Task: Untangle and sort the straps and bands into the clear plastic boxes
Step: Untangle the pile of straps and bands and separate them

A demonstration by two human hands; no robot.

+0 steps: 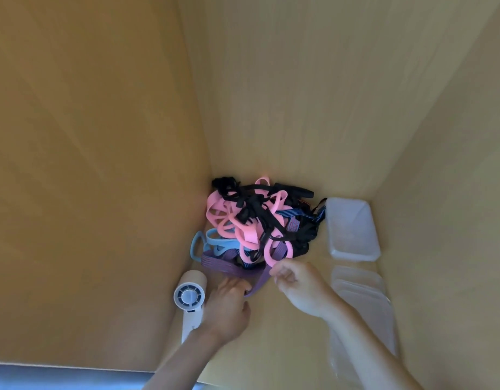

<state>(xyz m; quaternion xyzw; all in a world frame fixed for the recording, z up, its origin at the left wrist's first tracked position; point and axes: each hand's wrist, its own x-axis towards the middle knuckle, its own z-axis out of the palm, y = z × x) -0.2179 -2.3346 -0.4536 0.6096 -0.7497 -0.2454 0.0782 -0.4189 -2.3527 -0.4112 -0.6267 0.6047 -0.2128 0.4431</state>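
Straps-and-bands heap [254, 218]: head view, unsorted, one tangle. Lies at 12 o'clock from both hands, pushed into the corner of the wooden surface [285, 333]. Contents: pink bands [223, 215], black straps [254, 209], blue band [215, 243], and a purple strap [223, 266] on the heap's 6 o'clock edge, nearest the person.

Purple strap, axis: runs approx. 9-to-3 across the heap's front, then folds back toward 6 o'clock between the hands. Its far part goes under the pink and black pieces.

L hand [229, 302]: at the strap's 7 o'clock, fingers laid fwd over the near fold, thumb apart. Pinching or only pressing, can't tell; blurred.

R hand [296, 285]: at the strap's 4 o'clock, fingers curled, tips nipping the strap edge beside a pink loop.

Clear plastic boxes [353, 229]: at 3 o'clock of the heap, just beside it, no strap in yet. Flat clear stack [361, 291] at 3 o'clock of R hand. R hand is nearer both.

Judgement: the strap should come free w/ a pull toward 6 o'clock, along the fold; drop-off suits R hand.

Misc.: white handheld fan [190, 295], just beside L hand at 9 o'clock.
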